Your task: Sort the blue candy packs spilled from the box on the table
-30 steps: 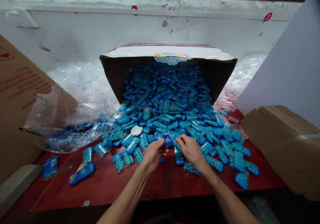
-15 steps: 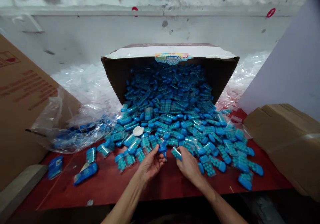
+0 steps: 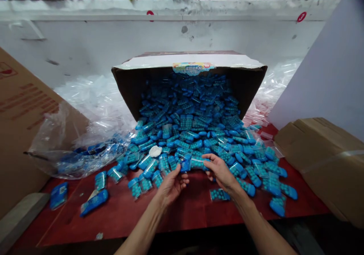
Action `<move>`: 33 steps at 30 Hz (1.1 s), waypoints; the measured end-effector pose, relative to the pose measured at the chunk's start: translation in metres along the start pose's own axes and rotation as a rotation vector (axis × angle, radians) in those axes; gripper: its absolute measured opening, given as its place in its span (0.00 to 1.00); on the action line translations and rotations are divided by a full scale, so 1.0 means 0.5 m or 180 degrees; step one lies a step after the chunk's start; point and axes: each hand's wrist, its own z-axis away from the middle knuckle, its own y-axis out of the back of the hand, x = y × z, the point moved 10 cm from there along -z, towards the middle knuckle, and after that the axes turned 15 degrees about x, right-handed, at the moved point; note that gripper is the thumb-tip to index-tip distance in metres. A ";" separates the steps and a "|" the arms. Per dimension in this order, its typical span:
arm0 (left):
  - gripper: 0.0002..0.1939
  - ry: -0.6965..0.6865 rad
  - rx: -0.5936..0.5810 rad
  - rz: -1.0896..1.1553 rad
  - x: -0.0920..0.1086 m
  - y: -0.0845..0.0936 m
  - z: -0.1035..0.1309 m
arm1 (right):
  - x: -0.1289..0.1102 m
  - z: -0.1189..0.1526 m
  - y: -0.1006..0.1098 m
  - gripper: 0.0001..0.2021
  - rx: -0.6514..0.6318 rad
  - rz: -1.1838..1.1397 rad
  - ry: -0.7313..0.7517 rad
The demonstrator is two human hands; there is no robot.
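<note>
My left hand [image 3: 172, 183] pinches a small dark-blue wrapper [image 3: 185, 165] between thumb and fingers. My right hand [image 3: 220, 170] grips a clear container of teal balls with a blue cap [image 3: 198, 162], its clear end against the wrapper. Just below my right hand, another such container [image 3: 218, 195] lies on the red table [image 3: 182, 213]. Behind both hands spreads a big heap of these containers [image 3: 187, 122], spilling out of a cardboard box [image 3: 122, 92] tipped on its side.
A clear plastic bag [image 3: 93, 156] of blue wrappers lies at the left, near two blue packs [image 3: 58, 195] [image 3: 94, 202]. Cartons [image 3: 31, 122] [image 3: 321, 160] flank the table. A white piece [image 3: 155, 151] rests on the heap. Clear plastic pieces [image 3: 93, 95] are piled behind.
My right hand has risen and brought a container level against the wrapper in my left hand. A container now lies below my right hand. The view has shifted slightly.
</note>
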 end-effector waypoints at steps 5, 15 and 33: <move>0.09 -0.0122 0.0017 -0.0097 0.003 -0.001 -0.005 | 0.006 0.000 0.002 0.16 -0.0035 -0.0084 -0.0035; 0.10 -0.0298 0.0004 -0.0141 0.014 -0.004 -0.011 | -0.020 0.002 0.012 0.16 0.0035 0.0224 0.0261; 0.13 -0.0807 -0.0251 -0.0241 0.047 -0.018 -0.002 | -0.003 0.000 0.007 0.16 -0.0056 0.0492 0.0093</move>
